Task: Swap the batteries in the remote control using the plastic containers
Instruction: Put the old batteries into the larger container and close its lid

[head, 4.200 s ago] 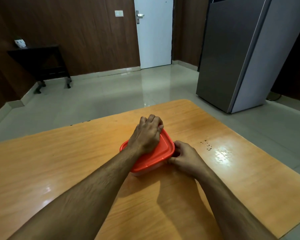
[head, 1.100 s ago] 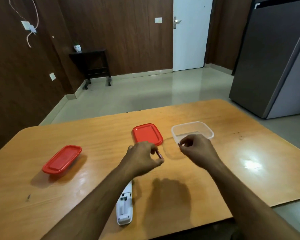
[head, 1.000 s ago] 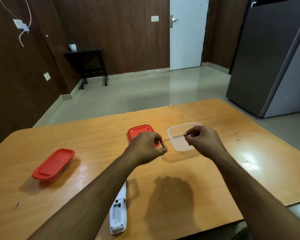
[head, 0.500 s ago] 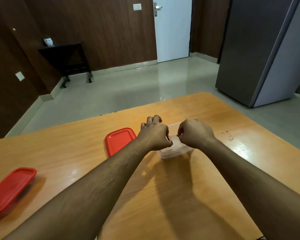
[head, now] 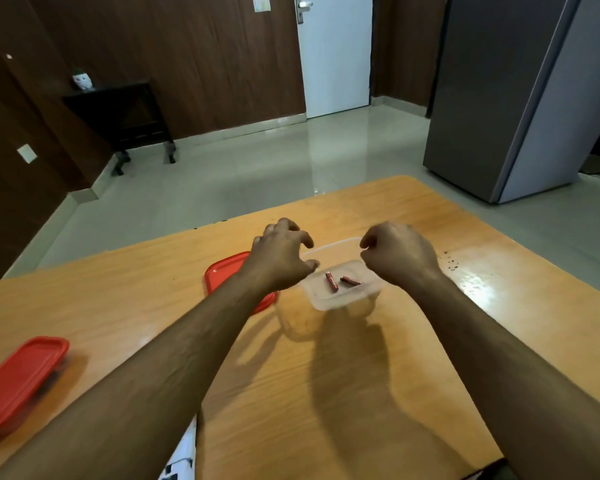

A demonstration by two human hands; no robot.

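Observation:
A clear plastic container (head: pixel 343 296) stands open on the wooden table (head: pixel 326 393). Two small red batteries (head: pixel 331 281) (head: pixel 350 280) lie on its floor. My left hand (head: pixel 280 255) hovers over the container's left rim with fingers spread and nothing in it. My right hand (head: pixel 397 252) hangs above the right rim, fingers loosely curled and apart, holding nothing. The container's red lid (head: pixel 222 275) lies flat just to the left, partly under my left wrist. A second container with a red lid (head: pixel 18 379) sits closed at the table's left. A white remote control (head: pixel 182 455) peeks out beneath my left forearm.
A grey refrigerator (head: pixel 520 98) stands on the floor to the right beyond the table. A dark side table (head: pixel 118 112) is against the brown wall at the back left. A white door (head: pixel 335 53) is at the back.
Both hands held a battery over the clear container; now the two batteries lie inside it and both hands have let go and lifted apart. The view has swung slightly right.

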